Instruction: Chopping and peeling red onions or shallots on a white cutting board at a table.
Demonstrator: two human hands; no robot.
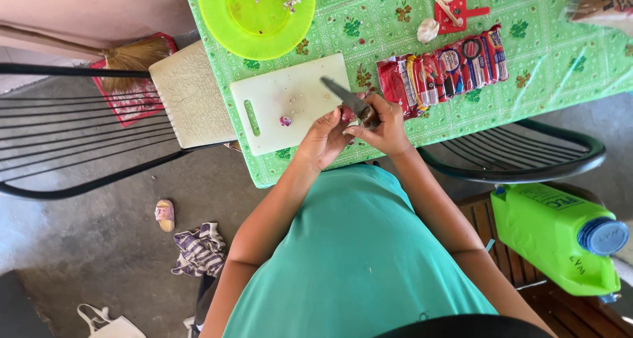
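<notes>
My right hand (384,123) grips the brown handle of a knife (344,97) whose dark blade points up and left over the white cutting board (288,100). My left hand (326,138) holds a small reddish-purple piece, probably onion (345,114), right against the blade near the table's front edge. Another small purple scrap (285,121) lies on the board. A lime-green plate (254,15) with chopped bits sits beyond the board.
A strip of red sachets (448,64), a garlic bulb (428,29) and a red tag lie on the green flowered tablecloth (547,54). Black chairs stand at left and right. A green jug (560,236) rests on a wooden stool; cloth and a sandal lie on the floor.
</notes>
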